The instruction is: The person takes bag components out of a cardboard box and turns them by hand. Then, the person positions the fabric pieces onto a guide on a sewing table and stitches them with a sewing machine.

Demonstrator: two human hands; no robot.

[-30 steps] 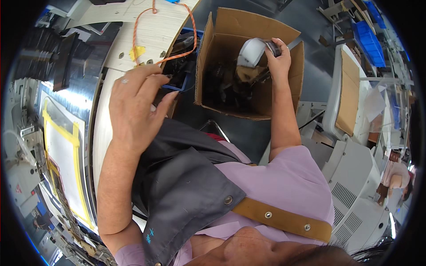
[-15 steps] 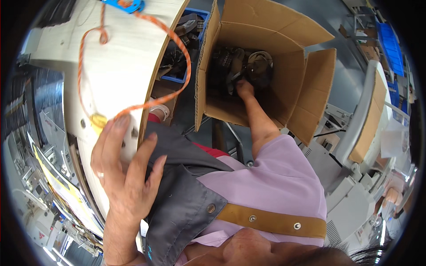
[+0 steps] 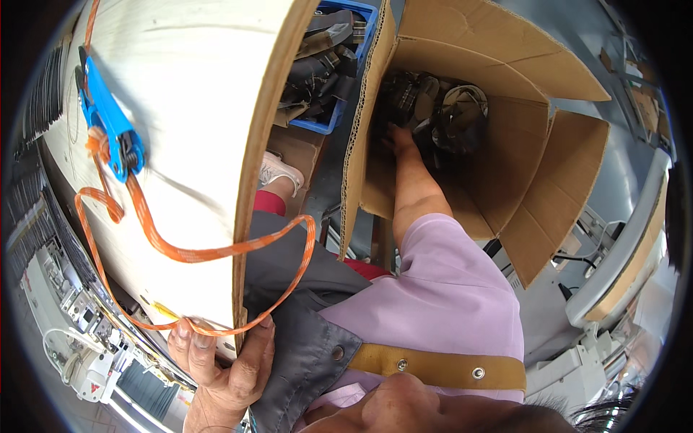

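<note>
Right hand point(image 3: 399, 140) was above the cardboard box point(image 3: 556, 191) a second ago with a pale-and-dark coil in it. Now it's deep inside, at the dark pieces point(image 3: 404, 92) on the box's left side. A coiled strip point(image 3: 473, 97) sits in the box just right of that hand, apart from it; probably the same coil, but can't confirm. Reads as the piece let go and the hand sorting the pile; judgement only, could equally be picking. Right fingers are lost in shadow among the pieces: can't tell if they're open, closed or gripping. Left hand point(image 3: 229, 375) was in the air over the desk point(image 3: 195, 86) at first; now it's down at the desk's near corner. Left fingers bent on the top side, thumb apart from them by the edge, orange cord point(image 3: 206, 254) running across the fingertips. Can't tell if they pinch anything or just rest there; likely a brace for the lean. View has swung too: blue cord tool point(image 3: 112, 119) now fully visible on the desk, cord looping out past the edge. Blue crate point(image 3: 372, 18) with more dark scraps point(image 3: 317, 72) stands between desk and box, neither hand at it.
</note>
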